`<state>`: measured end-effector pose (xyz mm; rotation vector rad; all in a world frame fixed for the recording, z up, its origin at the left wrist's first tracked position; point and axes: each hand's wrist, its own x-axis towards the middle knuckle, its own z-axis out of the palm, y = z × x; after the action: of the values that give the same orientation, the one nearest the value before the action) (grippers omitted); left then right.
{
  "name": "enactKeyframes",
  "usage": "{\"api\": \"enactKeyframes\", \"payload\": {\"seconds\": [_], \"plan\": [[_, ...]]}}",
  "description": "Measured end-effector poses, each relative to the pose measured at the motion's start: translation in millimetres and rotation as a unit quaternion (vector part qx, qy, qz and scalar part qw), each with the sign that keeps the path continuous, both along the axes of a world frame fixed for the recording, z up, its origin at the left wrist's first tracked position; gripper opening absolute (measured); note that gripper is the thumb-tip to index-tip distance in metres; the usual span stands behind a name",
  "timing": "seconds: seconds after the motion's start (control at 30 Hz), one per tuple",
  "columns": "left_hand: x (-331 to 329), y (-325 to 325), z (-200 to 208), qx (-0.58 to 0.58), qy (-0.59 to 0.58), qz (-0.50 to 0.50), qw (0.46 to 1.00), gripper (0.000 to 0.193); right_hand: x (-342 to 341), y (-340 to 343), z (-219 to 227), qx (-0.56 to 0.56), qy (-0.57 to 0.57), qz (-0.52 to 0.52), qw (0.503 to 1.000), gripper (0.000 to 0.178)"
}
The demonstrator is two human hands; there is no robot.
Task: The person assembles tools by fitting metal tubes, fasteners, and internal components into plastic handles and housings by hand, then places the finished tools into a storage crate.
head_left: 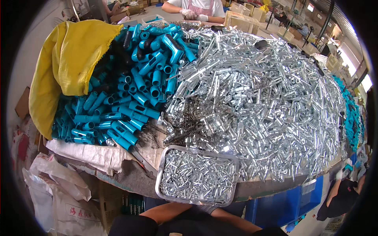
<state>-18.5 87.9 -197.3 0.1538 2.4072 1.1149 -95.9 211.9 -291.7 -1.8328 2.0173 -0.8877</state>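
Observation:
At the table's near edge sits a clear rectangular tray full of small silvery metal pins. My left forearm and my right forearm come up from below and meet just under the tray's front rim. Both hands are mostly hidden there, close together, and their fingers do not show. Beyond the tray lies a tangle of dark coil springs. A large heap of shiny metal tubes and rods spreads to the right. On the left are piled teal plastic tubular housings, some with black grips.
A yellow woven sack drapes over the teal pile. Blue bins stand below the table's right side, and white bags hang at lower left. Across the table a gloved person works; another person is at far right.

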Motion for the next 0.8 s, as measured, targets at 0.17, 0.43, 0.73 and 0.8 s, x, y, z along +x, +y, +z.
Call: {"api": "enactKeyframes", "payload": {"seconds": [0.17, 0.43, 0.73, 0.8], "plan": [[-1, 1, 6, -0.009, 0.025, -0.006, 1.000, 0.054, 5, 18, -9, -0.023, -0.132, -0.052, 0.990, 0.037], [12, 4, 1, -0.011, 0.091, 0.029, 0.995, 0.048, -18, -22, -3, -0.030, -0.312, -0.095, 0.945, 0.034], [128, -29, 137, 0.100, 0.208, 0.510, 0.829, 0.025, 7, -20, -23, 0.172, -0.703, -0.222, 0.653, 0.029], [155, -27, 133, 0.128, 0.221, 0.550, 0.795, 0.026, 2, -26, -61, 0.118, -0.820, -0.327, 0.456, 0.020]]}}
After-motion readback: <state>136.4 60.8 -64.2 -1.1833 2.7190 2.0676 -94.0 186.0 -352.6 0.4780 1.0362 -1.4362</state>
